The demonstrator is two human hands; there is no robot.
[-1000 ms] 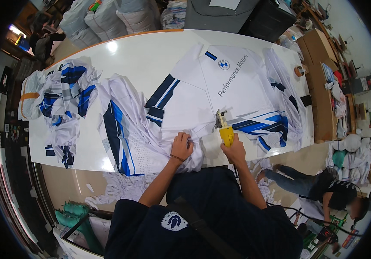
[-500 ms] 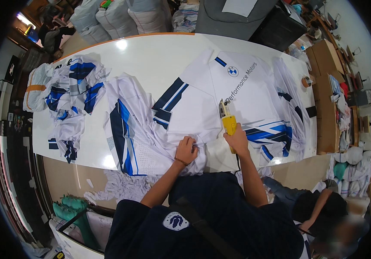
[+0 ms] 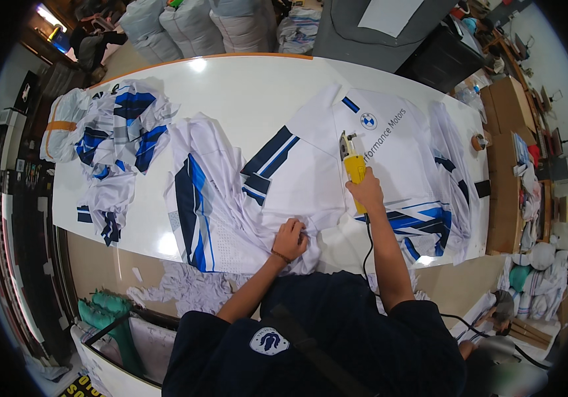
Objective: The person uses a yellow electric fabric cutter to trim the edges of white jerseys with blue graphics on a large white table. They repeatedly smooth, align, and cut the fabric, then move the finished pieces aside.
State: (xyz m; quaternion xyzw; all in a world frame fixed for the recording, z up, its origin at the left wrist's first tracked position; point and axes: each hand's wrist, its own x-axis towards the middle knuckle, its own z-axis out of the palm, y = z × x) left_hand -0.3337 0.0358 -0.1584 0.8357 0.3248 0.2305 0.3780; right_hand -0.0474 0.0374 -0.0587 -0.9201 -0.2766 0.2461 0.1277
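My right hand (image 3: 366, 190) is closed round the yellow body of a handheld electric fabric cutter (image 3: 355, 167). Its metal head points away from me, at the line between two areas of white fabric. Left of that line lies a white fabric panel (image 3: 304, 175) with a navy and blue striped sleeve band (image 3: 271, 159). On the right is a white printed panel (image 3: 396, 169) with a round emblem, dark lettering and blue stripes. My left hand (image 3: 289, 239), fingers bent, grips wrinkled white fabric near the table's front edge. A black cord trails from the cutter.
The white table (image 3: 224, 86) carries a heap of blue-and-white cloth pieces (image 3: 132, 126) at left and a small round brown object (image 3: 478, 142) at right. Fabric scraps (image 3: 191, 284) lie on the floor. Beyond the table stand grey-white sacks (image 3: 195, 30). Cardboard boxes (image 3: 505, 112) stand at right.
My right hand has pushed the cutter farther from me, up along the line in the white fabric. My left hand stays on the cloth. The person at lower right has shifted.
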